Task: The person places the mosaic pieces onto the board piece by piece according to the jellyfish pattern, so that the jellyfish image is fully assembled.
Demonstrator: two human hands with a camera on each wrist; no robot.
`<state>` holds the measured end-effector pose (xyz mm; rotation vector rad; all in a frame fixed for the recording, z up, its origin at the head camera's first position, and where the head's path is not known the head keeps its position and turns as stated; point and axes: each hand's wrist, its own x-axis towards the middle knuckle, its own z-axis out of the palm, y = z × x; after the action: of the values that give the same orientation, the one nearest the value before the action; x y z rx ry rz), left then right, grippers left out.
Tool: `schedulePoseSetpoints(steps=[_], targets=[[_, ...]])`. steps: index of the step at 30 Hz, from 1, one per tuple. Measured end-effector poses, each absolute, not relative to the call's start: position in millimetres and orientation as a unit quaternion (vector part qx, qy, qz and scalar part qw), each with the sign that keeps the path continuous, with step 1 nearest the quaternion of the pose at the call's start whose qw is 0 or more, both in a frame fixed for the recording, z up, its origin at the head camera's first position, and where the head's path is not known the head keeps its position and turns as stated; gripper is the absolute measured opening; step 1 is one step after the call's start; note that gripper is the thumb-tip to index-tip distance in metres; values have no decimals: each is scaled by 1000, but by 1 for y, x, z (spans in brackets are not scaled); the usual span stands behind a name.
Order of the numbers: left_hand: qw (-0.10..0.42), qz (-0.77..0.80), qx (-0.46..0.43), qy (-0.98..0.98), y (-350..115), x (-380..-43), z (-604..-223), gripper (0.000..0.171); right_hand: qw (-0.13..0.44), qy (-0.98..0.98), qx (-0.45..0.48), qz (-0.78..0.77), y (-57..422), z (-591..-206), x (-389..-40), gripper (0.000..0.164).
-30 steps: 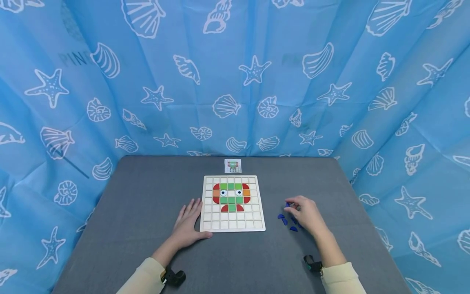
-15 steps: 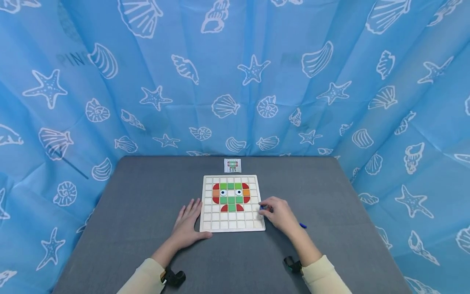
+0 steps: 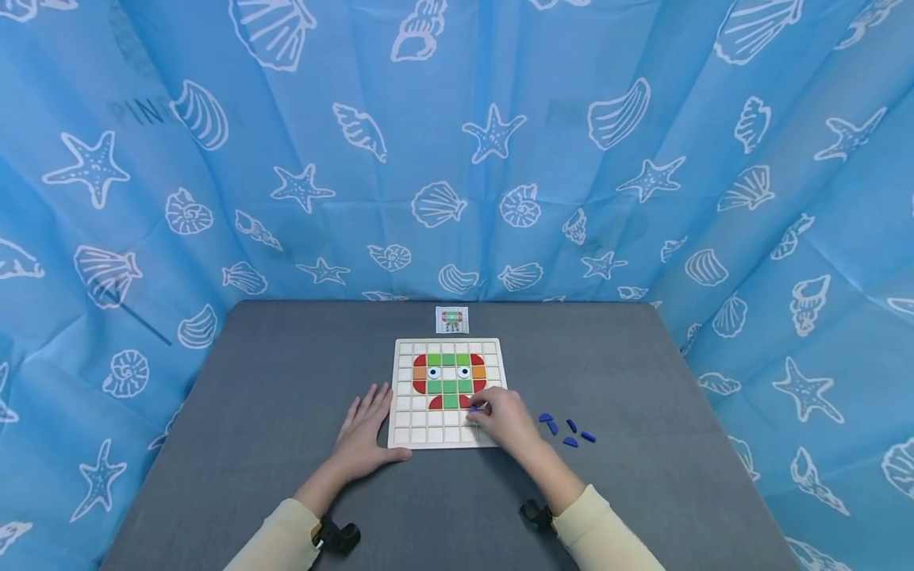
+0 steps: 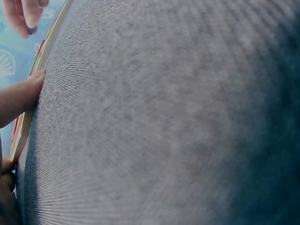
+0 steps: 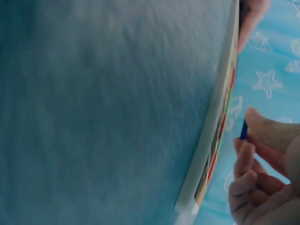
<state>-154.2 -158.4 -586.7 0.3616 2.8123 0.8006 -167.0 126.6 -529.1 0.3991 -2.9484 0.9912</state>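
Observation:
A white gridded board [image 3: 421, 435] lies on the table, bearing green, red and orange tiles [image 3: 450, 387] and two eye tiles [image 3: 434, 373]. My left hand [image 3: 362, 433] rests at the board's left side, fingers straight and spread, its thumb at the near left corner. Over the board's right part, my right hand [image 3: 504, 415] pinches a small blue piece [image 5: 243, 130] between thumb and finger, just off the lower red tile. In the right wrist view the piece is above the board's surface. Several blue half-round pieces [image 3: 570, 442] lie right of the board.
A small printed card [image 3: 452, 319] with a matching coloured figure lies beyond the board's far edge. Grey cloth covers the table [image 3: 286, 381]. A blue curtain [image 3: 457, 159] with shell prints hangs behind and at the sides.
My right hand has moved left from the loose blue pieces to above the board, carrying one blue piece. My left hand has stayed in place.

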Motion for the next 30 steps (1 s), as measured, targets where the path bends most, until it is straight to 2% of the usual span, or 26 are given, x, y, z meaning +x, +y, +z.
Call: schedulePoseSetpoints(steps=[6,17,30], targets=[[95,276,119,949,-159,-153,-585,128,-28,-947,118,298,115,-536,-169,18],[100,275,120,949,-159,-153,-587,128,-33,-948,119,294,113,-540,-170,16],[101,272,123,949,-158,-153,-586,128,-5,-951,55,303,154,-521,-167,16]])
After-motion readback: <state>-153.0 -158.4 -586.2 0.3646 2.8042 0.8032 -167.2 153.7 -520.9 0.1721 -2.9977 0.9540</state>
